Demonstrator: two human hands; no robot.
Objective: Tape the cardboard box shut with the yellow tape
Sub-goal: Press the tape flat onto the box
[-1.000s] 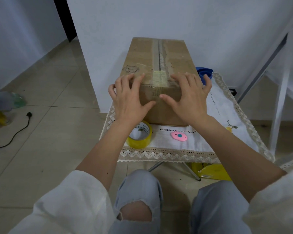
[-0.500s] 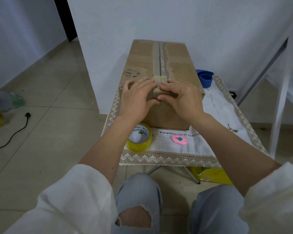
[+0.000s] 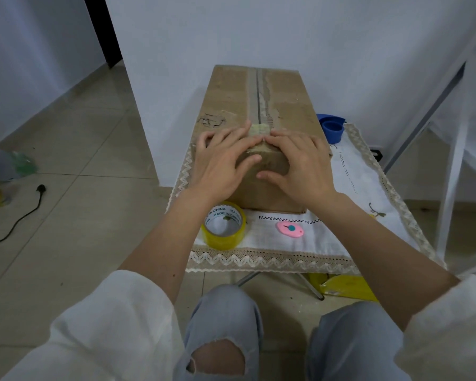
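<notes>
- The cardboard box (image 3: 259, 111) sits on the desk (image 3: 349, 188), with its long side pointing away from you. Its flaps are down, so you cannot see what is inside.
- A dark line runs down the middle of the box top, where the two flaps meet.
- A short piece of tape (image 3: 259, 129) lies over that line at the near end of the box.
- Your left hand (image 3: 221, 160) lies flat on the near top edge of the box, fingers straight and pressing down. It holds nothing.
- Your right hand (image 3: 300, 163) lies flat on the box just beside it, fingers straight too. It holds nothing.
- The fingertips of both hands meet at the piece of tape.
- The yellow tape roll (image 3: 223, 225) lies flat on the desk, just in front of the box, under your left wrist. Through the hole in its middle you see only the white cloth (image 3: 349, 174).
- A small pink cutter (image 3: 290, 229) lies on the cloth near the roll, to its right.
- A blue cup-like thing (image 3: 332, 129) stands behind the right side of the box. You cannot tell what is in it.
</notes>
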